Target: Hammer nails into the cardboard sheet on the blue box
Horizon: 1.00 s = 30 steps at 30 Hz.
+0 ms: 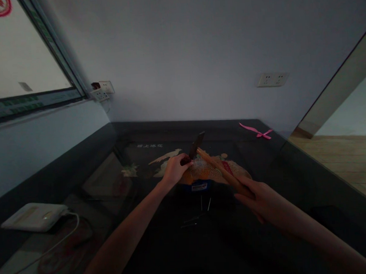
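Note:
My right hand (260, 198) is wrapped round the wooden handle of a hammer (218, 166). The dark hammer head (197, 143) is at the far end, close to my left fingertips. My left hand (175, 168) is closed in a pinch over a speckled orange-brown piece (211, 172) with a red patch. What sits between the fingertips is too dark to make out. Under the near edge of that piece, a blue object with a white label (199, 187) shows. Several thin nail-like metal pins (209, 204) lie on the table in front of it.
The dark glossy table (140, 253) reaches the wall. A white power bank (36, 217) with a cable lies at the left. A pink ribbon (262, 135) is at the far right corner. Wall sockets (272, 80) are behind, and a window is at the left.

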### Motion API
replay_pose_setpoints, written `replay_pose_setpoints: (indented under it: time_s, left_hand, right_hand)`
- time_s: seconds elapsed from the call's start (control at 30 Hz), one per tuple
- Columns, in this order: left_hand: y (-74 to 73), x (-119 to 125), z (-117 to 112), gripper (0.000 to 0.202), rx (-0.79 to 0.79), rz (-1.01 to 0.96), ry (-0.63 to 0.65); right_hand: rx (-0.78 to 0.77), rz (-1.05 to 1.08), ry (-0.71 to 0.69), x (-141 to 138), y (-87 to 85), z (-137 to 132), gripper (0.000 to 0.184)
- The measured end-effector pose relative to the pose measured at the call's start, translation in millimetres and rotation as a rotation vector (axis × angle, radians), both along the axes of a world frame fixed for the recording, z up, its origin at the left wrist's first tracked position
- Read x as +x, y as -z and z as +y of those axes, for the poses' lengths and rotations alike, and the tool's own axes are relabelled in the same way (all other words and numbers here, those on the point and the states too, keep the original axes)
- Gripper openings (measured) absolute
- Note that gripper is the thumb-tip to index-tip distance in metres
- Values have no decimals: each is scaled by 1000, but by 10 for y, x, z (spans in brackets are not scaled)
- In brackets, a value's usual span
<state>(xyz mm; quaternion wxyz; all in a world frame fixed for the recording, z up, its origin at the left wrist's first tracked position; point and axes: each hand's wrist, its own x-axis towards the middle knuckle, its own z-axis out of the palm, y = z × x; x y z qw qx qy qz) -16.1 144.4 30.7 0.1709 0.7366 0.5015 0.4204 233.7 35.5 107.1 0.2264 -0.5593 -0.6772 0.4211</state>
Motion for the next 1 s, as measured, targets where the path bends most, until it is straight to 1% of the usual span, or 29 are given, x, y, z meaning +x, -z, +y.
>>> replay_pose_setpoints:
  time_s: [0.1,0.2,0.3,0.37,0.43,0.53,0.6,0.67,0.7,0.73,0.77,0.83,0.87,0.9,0.93,1.0]
  left_hand:
    - [6,-1,0,8,-1,-6,25]
    - [-3,7,-12,7,1,-20,82]
    - [-36,4,-30,15,1,-29,120]
    - [-80,-18,-39,25,2,-31,137]
    - [-151,-58,-51,35,26,-20,145]
    - [-312,-123,-110,35,116,-4,117]
    - [-435,-143,-205,30,184,3,76]
    - [-539,-130,-355,25,252,23,49]
    - [-575,-111,-445,22,288,42,51]
    - [-597,-85,-540,20,317,73,86]
    - [-603,-51,-635,19,338,115,153]
    - [-566,36,-807,18,344,238,324]
    - [-525,88,-876,18,318,316,397]
    - [-469,143,-930,18,261,401,441]
    - [-401,201,-969,17,178,486,451]
    - [-243,311,-1003,17,-37,657,372]
  right_hand:
    - [-19,17,0,10,25,-20,27]
    - [-6,107,43,17,69,-62,31]
    - [17,259,104,17,189,-95,35]
    - [34,432,126,23,317,-102,32]
    - [39,630,132,41,453,-96,29]
    - [0,846,145,96,599,-72,24]
    - [-26,930,142,142,632,-54,23]
    - [-41,992,124,179,626,-47,23]
    - [-54,1013,108,191,616,-49,22]
    - [-72,1027,89,198,606,-55,21]
    - [-92,1035,68,200,599,-64,20]
    - [-124,1037,28,197,597,-88,19]
    - [-132,1032,22,193,602,-99,19]
    - [-134,1025,25,189,609,-109,18]
    - [-135,1018,33,186,617,-116,18]
    - [-140,999,43,182,628,-123,17]
